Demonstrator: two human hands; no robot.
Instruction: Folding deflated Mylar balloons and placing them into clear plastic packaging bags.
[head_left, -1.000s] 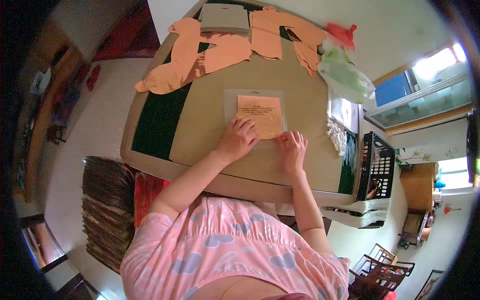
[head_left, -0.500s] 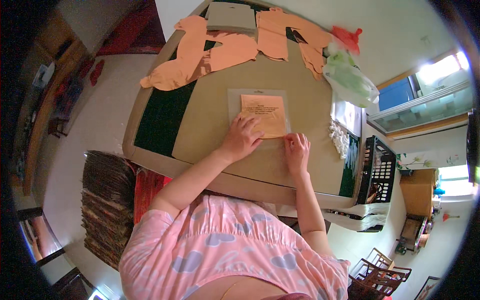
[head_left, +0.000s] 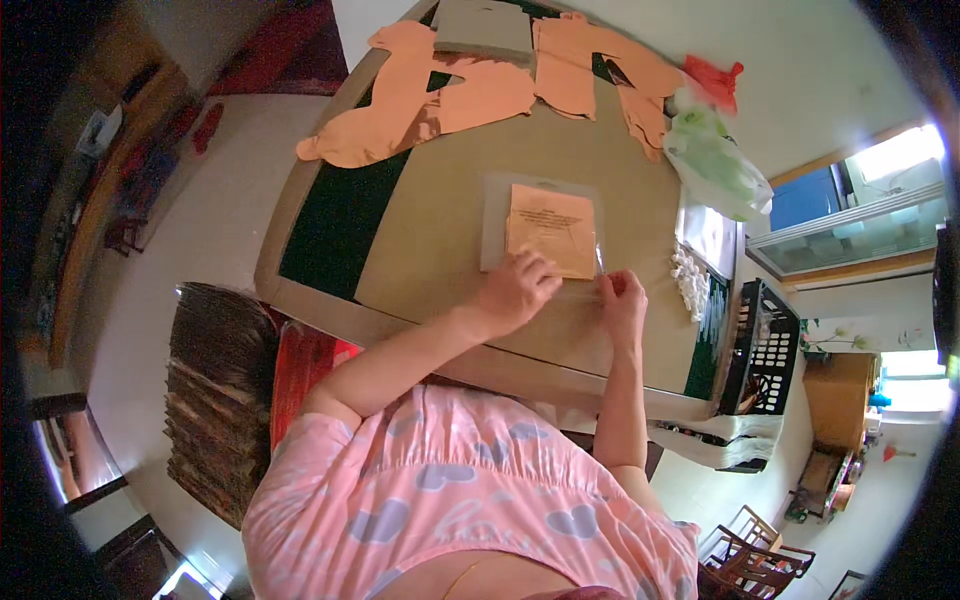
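A clear plastic bag [head_left: 493, 228] with a hanging hole at its top lies flat on the board. Inside it shows a folded peach-coloured piece [head_left: 551, 240] with small dark print. Over the lower left part of the bag is my left hand [head_left: 515, 292], its fingers bent and slightly smeared, so what they grip does not show. At the lower right corner my right hand [head_left: 624, 300] is closed, thumb and forefinger pinching the bag's edge.
Brown board [head_left: 430, 220] covers a dark green table top. Peach cutout pieces [head_left: 380, 120] and a grey card stack [head_left: 483, 28] lie at the far edge. On the right are plastic bags [head_left: 712, 160], small white pieces [head_left: 688, 283] and a black crate [head_left: 768, 345].
My left hand has come down off the peach piece toward the bag's lower edge, its fingers more bent. My right hand stays at the lower right corner. The whole view has shifted slightly.
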